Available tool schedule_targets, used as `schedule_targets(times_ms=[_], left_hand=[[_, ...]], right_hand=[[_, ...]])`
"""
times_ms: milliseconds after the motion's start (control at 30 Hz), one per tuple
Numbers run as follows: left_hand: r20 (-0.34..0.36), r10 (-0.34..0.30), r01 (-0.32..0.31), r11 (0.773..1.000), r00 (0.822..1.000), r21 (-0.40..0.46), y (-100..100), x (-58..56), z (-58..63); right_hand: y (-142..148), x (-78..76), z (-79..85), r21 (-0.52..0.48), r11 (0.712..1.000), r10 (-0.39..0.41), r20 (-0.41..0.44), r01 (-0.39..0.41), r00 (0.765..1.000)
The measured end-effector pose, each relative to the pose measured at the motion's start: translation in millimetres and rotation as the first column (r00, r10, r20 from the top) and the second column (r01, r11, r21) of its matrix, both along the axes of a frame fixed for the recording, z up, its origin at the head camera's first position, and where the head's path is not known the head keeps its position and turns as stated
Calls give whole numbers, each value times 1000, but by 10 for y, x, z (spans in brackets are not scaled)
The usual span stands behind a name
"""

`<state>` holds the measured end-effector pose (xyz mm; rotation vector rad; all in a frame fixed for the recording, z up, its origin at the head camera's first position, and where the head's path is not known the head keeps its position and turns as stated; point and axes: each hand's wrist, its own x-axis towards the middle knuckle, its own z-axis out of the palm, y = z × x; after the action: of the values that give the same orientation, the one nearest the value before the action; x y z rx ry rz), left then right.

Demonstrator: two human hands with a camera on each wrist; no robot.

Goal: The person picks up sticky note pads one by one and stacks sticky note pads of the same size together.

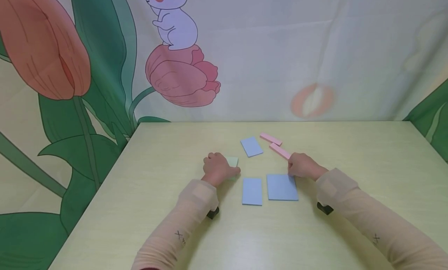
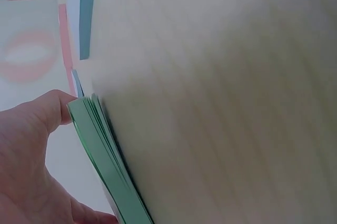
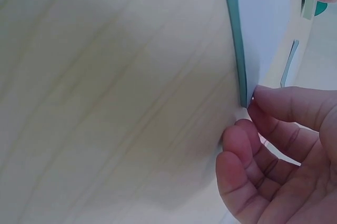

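Note:
My left hand (image 1: 217, 169) spans a green sticky note pad (image 1: 232, 161) left of the middle of the table. In the left wrist view, thumb and fingers hold opposite ends of this green pad (image 2: 108, 155), whose layered sheets show along its side. My right hand (image 1: 303, 165) is at the far right corner of a large square blue sticky note pad (image 1: 282, 189). The right wrist view shows thumb and index finger pinching that corner of the blue pad (image 3: 260, 29), the other fingers curled below. The index fingertip is partly hidden there.
A smaller rectangular blue pad (image 1: 252, 192) lies left of the square one. Another blue pad (image 1: 251, 146) sits farther back, slanted. Two narrow pink strips (image 1: 270, 139) lie end to end behind my right hand. A printed cloth (image 1: 262, 60) hangs along the table's far edge.

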<state>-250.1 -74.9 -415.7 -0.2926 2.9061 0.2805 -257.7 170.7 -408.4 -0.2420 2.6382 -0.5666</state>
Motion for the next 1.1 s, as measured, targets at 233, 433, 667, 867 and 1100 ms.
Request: schedule_targets(times_ms=[233,433,667,867,1100], left_hand=[[10,-43,43,999,999,-15,74,-3,16],[3,-74,74,997,997,-1,188,51,60],[4,-102,102,995,995,-6,320,100,93],[3,-128,128,992,992,-5,420,112,60],[-2,-159,159,987,987,0,548,168,45]], right_hand=[[-1,-4,-2,6,1000,1,-3,-1,1000],[8,-3,-1,1,1000,18,-23,-18,1000],[14,-9,-16,-5,1000,11,-16,-11,1000],[18,-17,-17,7,1000,11,-21,-11,1000],[25,-11,-24,-11,1000,18,-29,-18,999]])
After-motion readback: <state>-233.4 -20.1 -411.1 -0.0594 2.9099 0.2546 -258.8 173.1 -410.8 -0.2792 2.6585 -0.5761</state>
